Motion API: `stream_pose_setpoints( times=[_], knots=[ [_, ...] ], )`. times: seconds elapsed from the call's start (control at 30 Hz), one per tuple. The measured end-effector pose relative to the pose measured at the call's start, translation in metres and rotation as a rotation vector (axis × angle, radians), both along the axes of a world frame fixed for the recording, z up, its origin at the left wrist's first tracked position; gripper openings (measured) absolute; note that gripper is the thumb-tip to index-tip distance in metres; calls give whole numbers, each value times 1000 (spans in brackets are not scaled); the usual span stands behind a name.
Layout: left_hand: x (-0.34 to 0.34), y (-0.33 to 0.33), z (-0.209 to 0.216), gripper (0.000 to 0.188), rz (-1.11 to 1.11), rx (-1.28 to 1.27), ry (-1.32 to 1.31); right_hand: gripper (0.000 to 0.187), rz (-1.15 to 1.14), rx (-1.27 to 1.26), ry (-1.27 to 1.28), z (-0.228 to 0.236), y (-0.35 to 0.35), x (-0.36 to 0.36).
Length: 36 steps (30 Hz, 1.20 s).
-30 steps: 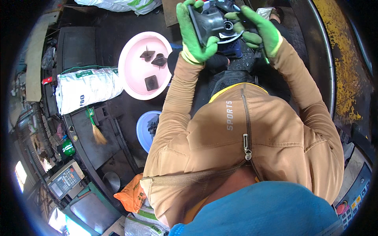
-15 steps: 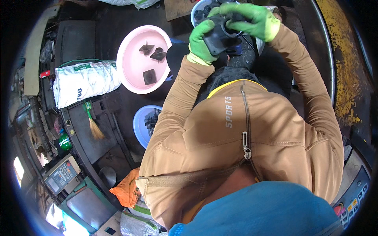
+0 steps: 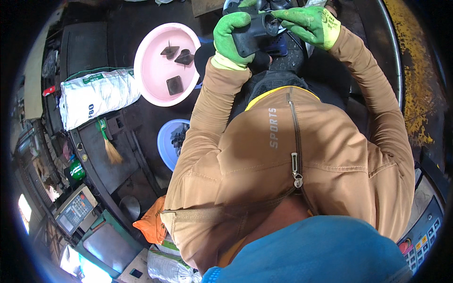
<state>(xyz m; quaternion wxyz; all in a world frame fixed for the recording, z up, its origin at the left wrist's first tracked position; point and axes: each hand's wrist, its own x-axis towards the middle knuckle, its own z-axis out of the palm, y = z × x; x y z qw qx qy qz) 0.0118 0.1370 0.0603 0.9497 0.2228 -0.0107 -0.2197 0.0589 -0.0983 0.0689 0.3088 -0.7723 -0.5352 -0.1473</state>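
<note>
In the head view, I see the left hand (image 3: 231, 38) clamped on the black part (image 3: 249, 37), right of the pink basin (image 3: 155, 66); I'd keep that hold firm and steady. The right hand (image 3: 315, 26) stretches its fingers near the round opening (image 3: 272, 25); whether they pinch anything, I cannot tell. Half a second ago they arched over the part.

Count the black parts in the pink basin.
3: one upper-left part, one part just right of it, one part below them. The dark-clad leg overlaps the pink basin's right rim, so more could be hidden.
</note>
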Motion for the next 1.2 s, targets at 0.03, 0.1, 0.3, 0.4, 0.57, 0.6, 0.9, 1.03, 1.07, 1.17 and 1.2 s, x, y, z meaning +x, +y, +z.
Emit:
stream_pose_setpoints(
  times=[0.03,0.1,0.3,0.4,0.57,0.6,0.9,1.03,1.07,1.17,1.2],
  knots=[
    [0,1,2,67,12,9,-32,34,-54,-35,116,-2,1,-3],
    [1,1,6,69,33,26,-100,35,-163,-108,343,-6,2,-9],
    [-4,-3,19,75,153,180,-262,34,-206,56,467,-11,12,-31],
    [-2,-4,23,77,221,261,-374,33,-175,190,582,-3,22,-41],
    [9,-4,23,80,374,450,-612,35,-273,180,1013,11,30,-58],
    [11,-4,23,81,397,486,-658,35,-266,214,964,13,32,-61],
    [22,5,10,88,592,727,-1070,35,-142,356,469,20,46,-64],
    [32,17,10,88,696,965,-1360,36,-133,496,1589,33,41,-74],
    [34,18,12,87,751,977,-1418,36,-83,567,1725,37,40,-76],
    [32,13,17,86,839,1088,-1443,33,132,762,1976,47,37,-76],
    [28,10,18,86,858,1142,-1425,30,274,878,2006,49,36,-71]
  ],
)
